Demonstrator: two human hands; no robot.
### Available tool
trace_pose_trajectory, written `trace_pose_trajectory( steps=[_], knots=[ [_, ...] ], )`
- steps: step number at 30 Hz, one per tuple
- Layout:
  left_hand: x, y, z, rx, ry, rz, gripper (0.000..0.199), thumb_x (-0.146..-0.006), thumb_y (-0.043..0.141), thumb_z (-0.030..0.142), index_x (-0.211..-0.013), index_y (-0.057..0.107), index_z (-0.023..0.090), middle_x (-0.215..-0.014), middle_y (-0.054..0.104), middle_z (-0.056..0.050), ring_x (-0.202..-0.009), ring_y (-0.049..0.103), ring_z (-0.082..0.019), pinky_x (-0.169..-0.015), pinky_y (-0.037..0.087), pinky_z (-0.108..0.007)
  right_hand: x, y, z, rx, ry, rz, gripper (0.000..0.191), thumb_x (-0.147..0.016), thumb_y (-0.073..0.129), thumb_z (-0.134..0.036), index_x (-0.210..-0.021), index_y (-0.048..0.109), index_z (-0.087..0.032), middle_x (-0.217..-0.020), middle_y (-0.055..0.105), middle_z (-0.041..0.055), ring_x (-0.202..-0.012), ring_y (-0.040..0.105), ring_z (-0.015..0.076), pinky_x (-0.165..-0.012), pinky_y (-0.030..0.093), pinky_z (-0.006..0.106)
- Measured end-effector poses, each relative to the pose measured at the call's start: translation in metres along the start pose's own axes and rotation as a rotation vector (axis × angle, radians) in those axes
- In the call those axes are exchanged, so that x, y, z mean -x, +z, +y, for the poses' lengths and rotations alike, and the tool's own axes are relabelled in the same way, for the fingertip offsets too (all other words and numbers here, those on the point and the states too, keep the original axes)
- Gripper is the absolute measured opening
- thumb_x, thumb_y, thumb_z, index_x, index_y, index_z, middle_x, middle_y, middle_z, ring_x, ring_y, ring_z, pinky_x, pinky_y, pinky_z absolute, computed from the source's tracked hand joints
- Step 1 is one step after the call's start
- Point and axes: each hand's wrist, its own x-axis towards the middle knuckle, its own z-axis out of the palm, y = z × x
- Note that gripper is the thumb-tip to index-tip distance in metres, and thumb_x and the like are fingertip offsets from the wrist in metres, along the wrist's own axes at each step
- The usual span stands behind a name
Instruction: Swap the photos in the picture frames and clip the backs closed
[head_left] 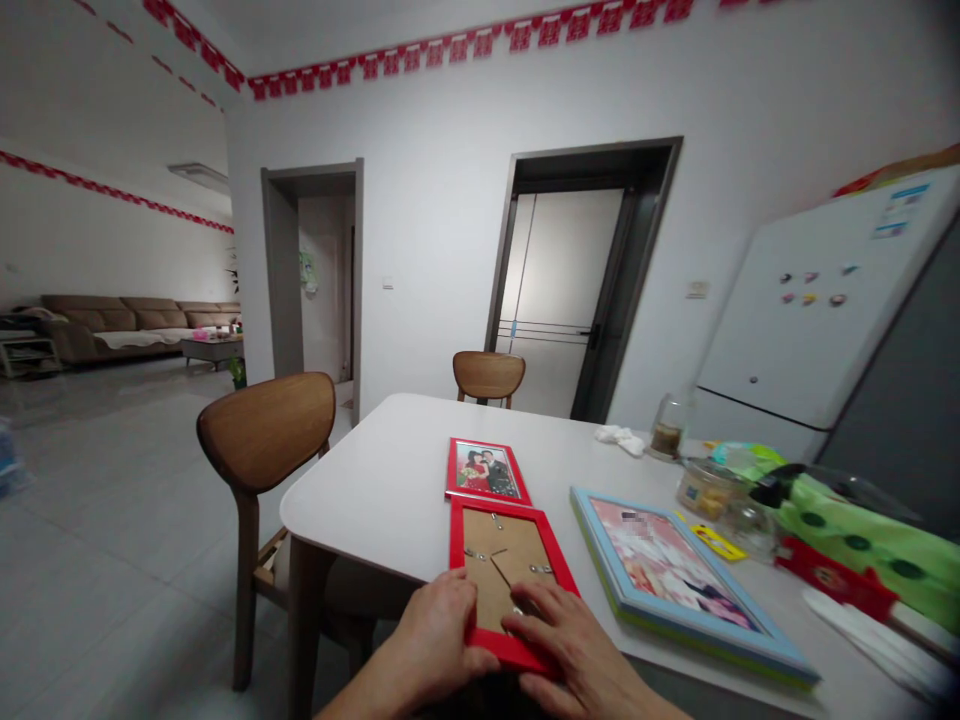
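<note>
A red picture frame (458, 550) lies face down at the table's near edge, its brown backing board (491, 530) facing up with several metal clips. My left hand (439, 635) grips the frame's near left edge, fingers curled over the rim. My right hand (574, 645) is closed over the near right corner; its fingertips press on the board at the lower clip, which they partly hide. Just beyond it, a second red picture frame (451, 470) lies face up with a photo of a couple. To the right rests a stack of larger frames, a light blue frame (598, 535) on top.
On the table's right side are a glass jar (667, 430), a plastic tub (705, 488), crumpled white tissue (621, 438), a yellow packet (718, 542) and a green bag (870, 540). Wooden chairs stand at the left (270, 430) and far side. A white fridge (817, 300) is at right.
</note>
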Motion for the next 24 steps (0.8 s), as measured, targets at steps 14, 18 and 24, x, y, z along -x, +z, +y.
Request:
trace_pose_trajectory(
  steps=[14,18,24],
  knots=[
    [-0.003,-0.002,0.007,-0.086,0.021,-0.013,0.038,-0.058,0.067,0.036,-0.088,0.055,0.017,-0.101,0.055,-0.006,-0.092,0.05,-0.023,-0.082,0.038,-0.032,0.005,0.009,0.014,-0.066,-0.013,0.041,0.05,-0.067,0.056,-0.038,-0.115,0.047,-0.03,-0.122,0.046,0.0065,-0.112,0.038,0.0262,-0.094,0.028,0.044],
    [-0.011,0.013,0.015,-0.085,0.11,-0.016,0.047,-0.055,0.07,0.033,-0.095,0.054,0.014,-0.121,0.044,-0.01,-0.113,0.035,-0.027,-0.097,0.022,-0.036,0.007,0.014,0.02,-0.222,0.153,0.238,0.052,-0.069,0.053,-0.039,-0.118,0.046,-0.023,-0.123,0.046,0.0104,-0.114,0.038,0.0247,-0.096,0.028,0.043],
    [-0.01,0.01,0.023,-0.014,0.11,-0.02,0.042,-0.059,0.065,0.023,-0.098,0.051,0.015,-0.109,0.051,-0.007,-0.101,0.043,-0.023,-0.094,0.026,-0.033,0.015,0.006,0.025,-0.559,0.532,0.609,0.044,-0.067,0.049,-0.045,-0.103,0.056,-0.019,-0.114,0.054,0.0102,-0.108,0.046,0.0238,-0.092,0.036,0.037]
  ],
)
